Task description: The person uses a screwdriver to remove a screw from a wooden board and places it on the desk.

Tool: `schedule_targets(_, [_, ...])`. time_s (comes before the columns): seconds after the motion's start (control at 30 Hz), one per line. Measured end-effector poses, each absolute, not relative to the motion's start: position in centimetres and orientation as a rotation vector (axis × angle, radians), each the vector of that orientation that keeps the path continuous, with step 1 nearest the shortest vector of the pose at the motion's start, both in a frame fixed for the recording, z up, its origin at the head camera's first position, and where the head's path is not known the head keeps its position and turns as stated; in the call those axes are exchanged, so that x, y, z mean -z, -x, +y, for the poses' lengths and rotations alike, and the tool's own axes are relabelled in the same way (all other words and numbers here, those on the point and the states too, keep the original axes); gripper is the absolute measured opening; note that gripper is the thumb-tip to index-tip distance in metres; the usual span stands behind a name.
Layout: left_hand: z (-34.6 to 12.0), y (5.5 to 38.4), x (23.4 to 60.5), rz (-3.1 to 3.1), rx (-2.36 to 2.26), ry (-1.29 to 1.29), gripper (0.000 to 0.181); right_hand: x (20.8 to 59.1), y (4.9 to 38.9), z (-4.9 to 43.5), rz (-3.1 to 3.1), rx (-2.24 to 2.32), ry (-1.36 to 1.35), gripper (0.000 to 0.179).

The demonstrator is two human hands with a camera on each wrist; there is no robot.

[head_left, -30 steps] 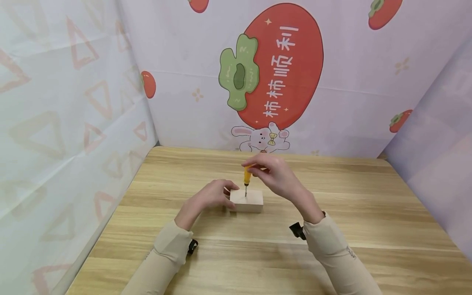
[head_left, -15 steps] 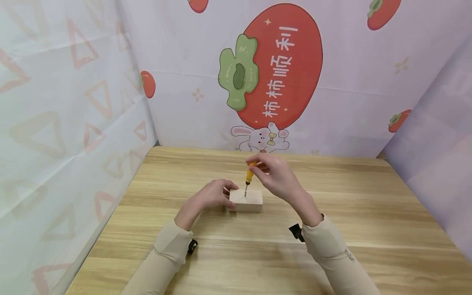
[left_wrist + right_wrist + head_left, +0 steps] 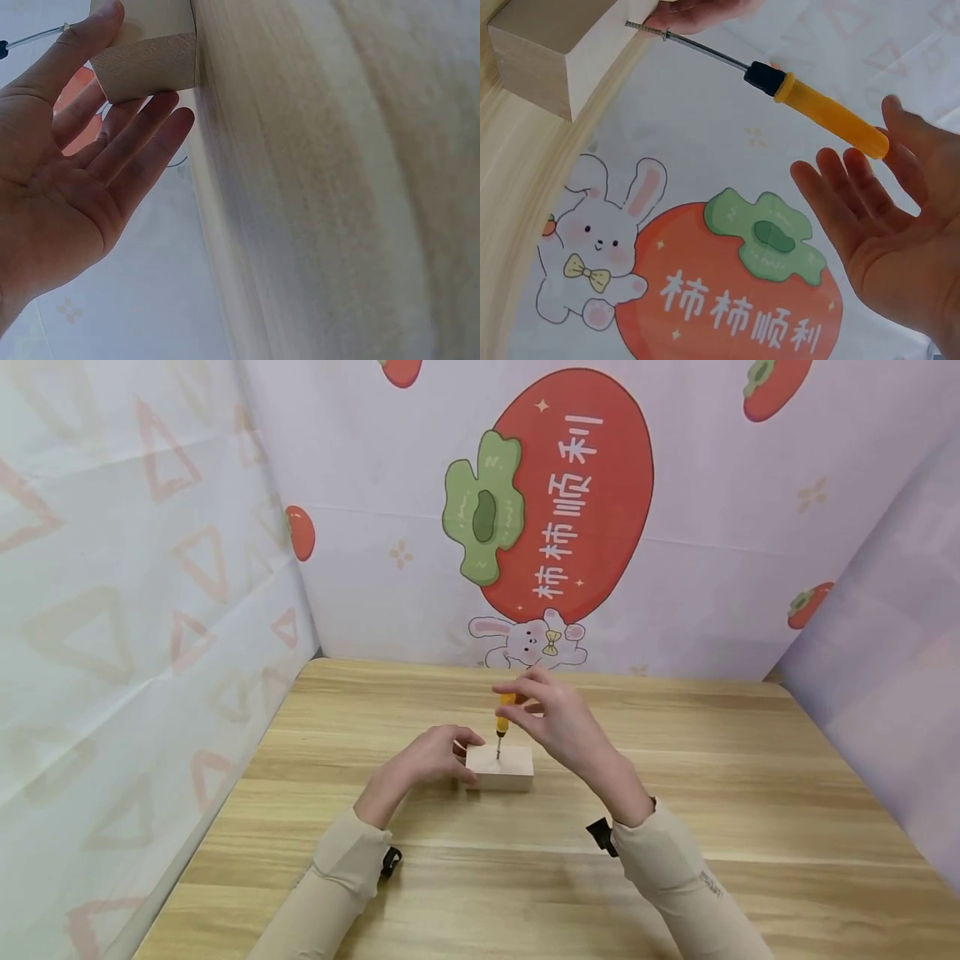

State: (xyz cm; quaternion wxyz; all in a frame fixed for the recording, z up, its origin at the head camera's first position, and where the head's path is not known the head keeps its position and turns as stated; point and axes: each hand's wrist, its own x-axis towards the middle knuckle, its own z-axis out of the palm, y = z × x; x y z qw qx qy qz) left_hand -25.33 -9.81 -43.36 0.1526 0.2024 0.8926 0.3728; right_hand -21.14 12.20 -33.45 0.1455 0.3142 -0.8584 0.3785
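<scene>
My left hand (image 3: 432, 755) grips the left end of a pale wooden block (image 3: 512, 761), thumb on one long side and fingers on the opposite side. Around the end of a yellow-handled screwdriver (image 3: 836, 120) curl the loosely bent thumb and fingers of my right hand (image 3: 564, 724). The screwdriver stands nearly upright over the block, and its shaft ends at the head of a screw (image 3: 646, 30). In the right wrist view the threaded part of the screw shows above the block's top face, with its point at the wood.
The block lies on a wood-grain table (image 3: 675, 877). Behind the table hangs a white cloth (image 3: 375, 593) printed with a big red persimmon and a rabbit. More cloth walls (image 3: 112, 693) close off the left and right sides.
My right hand shifts slightly and its fingers change their hold on the handle; the screwdriver leans right half a second ago and stands straighter now. My left hand and the block stay put.
</scene>
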Motion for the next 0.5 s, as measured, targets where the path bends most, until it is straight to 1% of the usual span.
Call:
schedule_targets(0.17, [-9.90,25.40,43.35,2.555,-1.079,-0.576,0.057,33.43,21.55,12.12,-2.427,-1.042,-0.889,0.024])
schedule_targets(0.33, [-9.96,25.39,43.25,2.548,-1.083,-0.560,0.055,33.03,21.88,12.63,-2.455,-1.078,-0.997,0.026])
schedule_targets(0.5, [-10.01,25.46,43.28,2.542,-1.089,-0.564,0.056,32.81,21.70,12.85,-2.469,-1.167,-0.983,0.027])
